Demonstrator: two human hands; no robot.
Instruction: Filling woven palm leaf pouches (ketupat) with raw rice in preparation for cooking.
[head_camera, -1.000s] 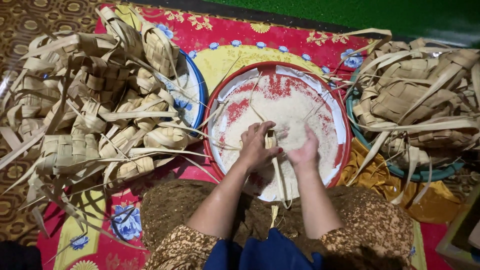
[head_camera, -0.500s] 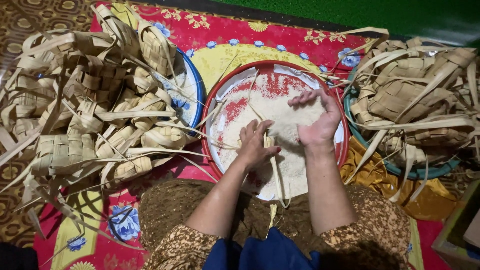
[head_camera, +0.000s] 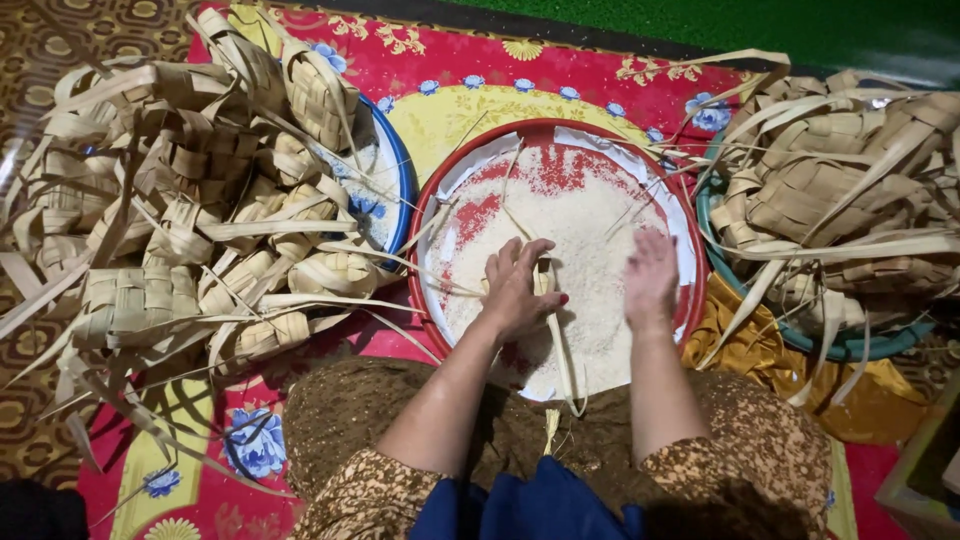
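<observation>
A round red basin (head_camera: 430, 215) in front of me holds white rice grains (head_camera: 590, 250). My left hand (head_camera: 517, 290) is curled around a small woven palm-leaf pouch (head_camera: 543, 277) over the rice, and its long leaf strips (head_camera: 560, 355) trail toward my lap. My right hand (head_camera: 650, 280) hovers just to the right of the pouch, blurred, fingers together and pointing away, above the rice. Whether it carries rice I cannot tell.
A big heap of woven palm-leaf pouches (head_camera: 190, 220) lies on the left, partly over a blue-rimmed dish (head_camera: 400, 180). More pouches (head_camera: 850, 190) fill a teal basin (head_camera: 840, 345) on the right. A red and yellow patterned mat (head_camera: 420, 60) lies underneath.
My right hand reached out over the rice toward the far right of the basin, then drew back beside the pouch. My left hand stayed on the pouch.
</observation>
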